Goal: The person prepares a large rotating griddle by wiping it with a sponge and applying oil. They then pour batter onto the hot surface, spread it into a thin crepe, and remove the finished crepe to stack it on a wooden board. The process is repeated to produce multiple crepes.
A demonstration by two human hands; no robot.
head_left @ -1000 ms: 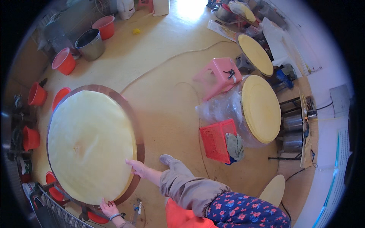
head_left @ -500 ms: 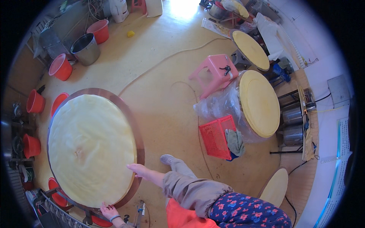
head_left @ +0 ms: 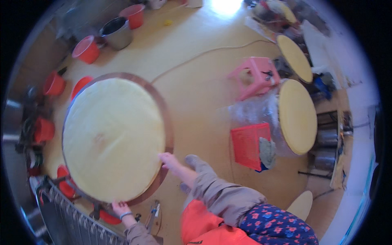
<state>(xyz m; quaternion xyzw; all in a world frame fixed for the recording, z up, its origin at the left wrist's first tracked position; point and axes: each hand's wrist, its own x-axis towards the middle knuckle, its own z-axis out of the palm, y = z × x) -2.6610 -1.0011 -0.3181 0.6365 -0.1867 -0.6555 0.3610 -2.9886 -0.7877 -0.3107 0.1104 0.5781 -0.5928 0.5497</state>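
Observation:
A big round pale yellow sheet [head_left: 118, 134] lies over a brown round board [head_left: 167, 122] on the left, its surface mostly smooth with a faint brownish mark near the middle. At its right rim, my right hand [head_left: 168, 160] has its fingers closed on the edge. My left hand [head_left: 121, 208], with a band at the wrist, grips the near edge at the bottom. Motion blurs both hands a little, and the undersides of the fingers are hidden.
Red buckets [head_left: 86, 50] and a grey pot [head_left: 117, 33] stand along the left and back. To the right are a pink stool [head_left: 259, 75], a red crate [head_left: 249, 143] and further yellow rounds [head_left: 297, 118]. A metal rack [head_left: 77, 212] borders the near left; a hose [head_left: 204, 52] crosses the floor.
The view has shifted, so the scene sits further right. The sheet's wrinkles have flattened and it looks smoother. Both hands remain at its edge.

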